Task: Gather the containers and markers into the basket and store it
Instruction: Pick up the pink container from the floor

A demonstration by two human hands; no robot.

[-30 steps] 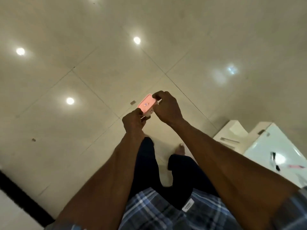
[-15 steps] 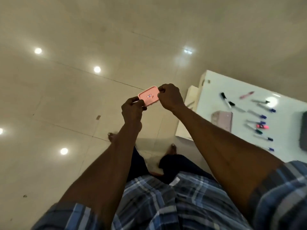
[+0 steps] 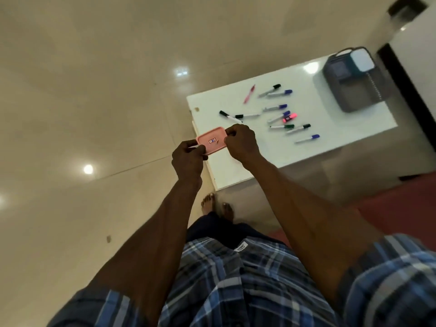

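Pink container (image 3: 211, 140) pinched shut-lidded between fingers of left hand (image 3: 188, 159) and right hand (image 3: 241, 142), contents hidden.

White rectangular tabletop (image 3: 247, 171): near-left corner bare, open to approach from the tiled floor side; centre crowded with loose whiteboard markers (image 3: 280, 114), capped blue, black and green, plus a pink highlighter (image 3: 289, 118); grey plastic basket (image 3: 354, 81) fills the far-right corner; bare strip between markers and basket.
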